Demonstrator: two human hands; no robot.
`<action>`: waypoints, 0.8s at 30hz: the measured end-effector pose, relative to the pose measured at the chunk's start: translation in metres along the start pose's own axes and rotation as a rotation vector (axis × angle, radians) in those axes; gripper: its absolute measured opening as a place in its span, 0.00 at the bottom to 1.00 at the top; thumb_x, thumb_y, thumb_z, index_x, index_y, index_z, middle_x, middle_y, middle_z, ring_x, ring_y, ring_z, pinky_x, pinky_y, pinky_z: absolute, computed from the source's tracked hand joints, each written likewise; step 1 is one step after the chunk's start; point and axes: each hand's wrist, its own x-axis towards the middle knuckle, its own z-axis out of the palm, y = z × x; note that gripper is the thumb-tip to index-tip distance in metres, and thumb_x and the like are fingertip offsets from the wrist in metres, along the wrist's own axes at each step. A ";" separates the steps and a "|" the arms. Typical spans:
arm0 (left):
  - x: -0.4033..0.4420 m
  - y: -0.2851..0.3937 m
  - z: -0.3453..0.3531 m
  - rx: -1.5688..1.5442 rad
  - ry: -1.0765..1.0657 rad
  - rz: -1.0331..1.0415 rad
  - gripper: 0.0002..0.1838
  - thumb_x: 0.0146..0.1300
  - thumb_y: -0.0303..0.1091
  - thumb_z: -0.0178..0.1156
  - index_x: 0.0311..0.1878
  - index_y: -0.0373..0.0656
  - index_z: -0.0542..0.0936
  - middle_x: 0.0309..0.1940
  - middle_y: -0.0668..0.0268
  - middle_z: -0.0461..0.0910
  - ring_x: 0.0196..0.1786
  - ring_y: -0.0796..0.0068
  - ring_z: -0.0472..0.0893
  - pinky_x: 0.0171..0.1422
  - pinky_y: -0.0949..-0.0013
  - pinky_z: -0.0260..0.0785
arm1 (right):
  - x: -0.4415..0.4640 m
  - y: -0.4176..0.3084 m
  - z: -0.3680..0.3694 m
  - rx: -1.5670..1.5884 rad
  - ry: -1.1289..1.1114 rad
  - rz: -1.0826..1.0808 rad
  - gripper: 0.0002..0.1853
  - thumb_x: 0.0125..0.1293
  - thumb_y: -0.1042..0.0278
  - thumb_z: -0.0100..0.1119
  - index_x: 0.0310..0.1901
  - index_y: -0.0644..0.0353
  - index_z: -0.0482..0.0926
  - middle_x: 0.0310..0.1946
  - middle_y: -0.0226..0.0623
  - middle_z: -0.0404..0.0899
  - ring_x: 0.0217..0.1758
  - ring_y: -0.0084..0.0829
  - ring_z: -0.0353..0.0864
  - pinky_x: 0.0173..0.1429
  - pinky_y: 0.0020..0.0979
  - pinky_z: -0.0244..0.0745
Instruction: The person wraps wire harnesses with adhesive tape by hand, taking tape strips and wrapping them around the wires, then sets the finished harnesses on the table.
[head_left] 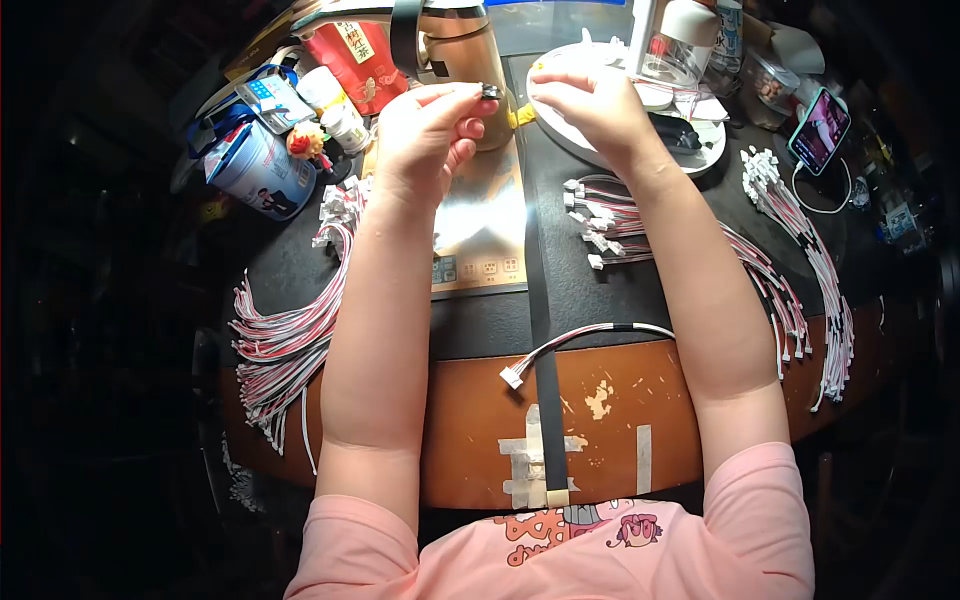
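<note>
My left hand (425, 140) is raised over the middle of the table, its thumb and forefinger pinching a small shiny black piece (490, 92). Across from it, my right hand (595, 110) hovers above the near rim of a white round tray (700, 165), fingers drawn together. What those fingers hold, if anything, is too small to make out. A yellow tab (522, 116) shows between the hands, beside a metal kettle (470, 65). Below, one short wire harness (580, 333) with a white connector (512, 378) and a black band lies across a long dark strip (548, 420).
Bundles of red-and-white wire harnesses lie at left (285, 340), under my right forearm (615, 220) and at far right (810, 250). A blue-and-white bucket (265, 175), a red tea package (355, 60) and a lit phone (820, 130) stand around the back.
</note>
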 end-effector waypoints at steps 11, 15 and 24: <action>-0.008 0.006 0.008 -0.007 -0.103 -0.034 0.10 0.61 0.32 0.64 0.43 0.37 0.79 0.30 0.64 0.80 0.26 0.84 0.74 0.22 0.86 0.60 | -0.004 -0.017 0.001 0.310 -0.191 0.267 0.10 0.56 0.64 0.65 0.36 0.60 0.85 0.29 0.33 0.84 0.32 0.19 0.79 0.37 0.20 0.73; -0.009 0.006 0.013 -0.027 -0.128 -0.046 0.10 0.61 0.33 0.65 0.42 0.39 0.79 0.28 0.66 0.79 0.25 0.84 0.73 0.22 0.85 0.57 | -0.002 -0.012 -0.006 0.598 -0.335 0.409 0.11 0.59 0.69 0.62 0.43 0.61 0.81 0.35 0.35 0.84 0.40 0.22 0.80 0.41 0.18 0.71; -0.009 0.005 0.014 -0.120 -0.135 -0.107 0.11 0.60 0.35 0.66 0.39 0.37 0.80 0.28 0.63 0.80 0.24 0.84 0.73 0.21 0.87 0.59 | -0.003 -0.022 -0.001 0.460 -0.253 0.282 0.09 0.59 0.76 0.59 0.41 0.61 0.83 0.37 0.37 0.85 0.38 0.22 0.82 0.42 0.19 0.76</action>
